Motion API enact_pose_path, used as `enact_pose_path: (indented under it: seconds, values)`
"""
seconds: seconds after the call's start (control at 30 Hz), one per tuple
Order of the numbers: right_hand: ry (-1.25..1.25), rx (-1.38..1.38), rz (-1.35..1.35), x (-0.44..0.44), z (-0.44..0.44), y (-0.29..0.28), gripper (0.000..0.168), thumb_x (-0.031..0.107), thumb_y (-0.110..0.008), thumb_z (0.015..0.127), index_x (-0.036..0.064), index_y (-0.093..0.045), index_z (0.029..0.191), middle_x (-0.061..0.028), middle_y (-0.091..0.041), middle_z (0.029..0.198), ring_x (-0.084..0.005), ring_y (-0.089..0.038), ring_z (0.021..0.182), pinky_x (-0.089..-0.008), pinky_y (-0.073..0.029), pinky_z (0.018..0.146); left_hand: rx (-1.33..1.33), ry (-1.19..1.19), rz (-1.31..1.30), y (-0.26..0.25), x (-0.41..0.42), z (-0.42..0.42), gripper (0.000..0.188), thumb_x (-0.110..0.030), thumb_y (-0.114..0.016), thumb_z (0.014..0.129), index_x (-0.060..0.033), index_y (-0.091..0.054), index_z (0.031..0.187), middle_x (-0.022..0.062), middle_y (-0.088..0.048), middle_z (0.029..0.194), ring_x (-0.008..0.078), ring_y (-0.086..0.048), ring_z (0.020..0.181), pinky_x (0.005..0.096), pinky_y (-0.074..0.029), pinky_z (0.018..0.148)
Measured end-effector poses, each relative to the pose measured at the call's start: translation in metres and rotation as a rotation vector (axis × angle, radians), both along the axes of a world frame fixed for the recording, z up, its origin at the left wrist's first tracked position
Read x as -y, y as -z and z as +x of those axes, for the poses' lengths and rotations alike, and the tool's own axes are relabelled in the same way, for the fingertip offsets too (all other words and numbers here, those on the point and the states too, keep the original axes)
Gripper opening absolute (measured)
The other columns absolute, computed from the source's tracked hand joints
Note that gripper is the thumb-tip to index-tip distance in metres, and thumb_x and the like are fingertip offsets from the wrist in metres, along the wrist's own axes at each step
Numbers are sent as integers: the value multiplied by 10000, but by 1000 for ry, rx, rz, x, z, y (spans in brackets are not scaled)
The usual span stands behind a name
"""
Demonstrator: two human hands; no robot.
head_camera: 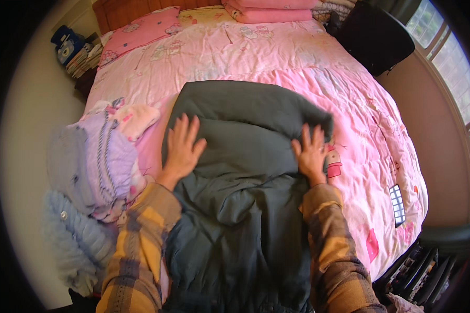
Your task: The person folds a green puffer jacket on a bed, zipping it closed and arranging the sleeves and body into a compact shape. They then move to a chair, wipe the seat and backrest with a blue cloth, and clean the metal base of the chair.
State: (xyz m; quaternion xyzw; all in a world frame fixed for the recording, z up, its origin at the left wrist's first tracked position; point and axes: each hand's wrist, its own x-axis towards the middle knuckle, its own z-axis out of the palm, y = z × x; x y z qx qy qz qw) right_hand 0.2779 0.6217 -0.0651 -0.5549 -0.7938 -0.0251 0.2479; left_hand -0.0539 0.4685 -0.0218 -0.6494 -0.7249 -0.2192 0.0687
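Note:
A dark grey-green padded garment [239, 148] lies on the pink bed before me, its far part folded over and its near part wrinkled, running down past the bottom of the view. My left hand [183, 146] rests flat on its left side with the fingers spread. On its right side lies my right hand [311, 150], palm down, fingers also apart. Neither hand grips the cloth. What kind of garment it is, I cannot tell for certain.
Left of the garment lie a pile of lilac, grey and pink clothes [109, 156] and a pale blue fluffy garment [76, 234]. A pink pillow [141, 33] and a folded pink quilt [272, 11] are at the headboard. A black chair back [376, 37] stands right of the bed.

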Motion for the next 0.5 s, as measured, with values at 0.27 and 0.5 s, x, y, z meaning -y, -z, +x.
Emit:
enact_pose_path:
  seconds: [0.27, 0.5]
  values:
    - [-44, -77, -153, -42, 0, 46, 616, 535, -514, 857, 143, -472, 1329, -179, -349, 1416, -338, -278, 1335, -542, -163, 1071, 77, -6, -111, 97, -33, 2, 515, -367, -455, 947, -55, -421, 1356, 211, -304, 1441, 376, -249, 1342, 490, -178, 1103]
    - [413, -547, 86, -102, 44, 7, 514, 253, -716, 755, -48, -518, 1121, -188, -603, 945, -316, -581, 898, -395, -453, 821, 586, -415, 267, 12, -77, -62, 562, -254, -741, 763, 1, -492, 1197, 214, -501, 1235, 284, -496, 1121, 367, -409, 929]
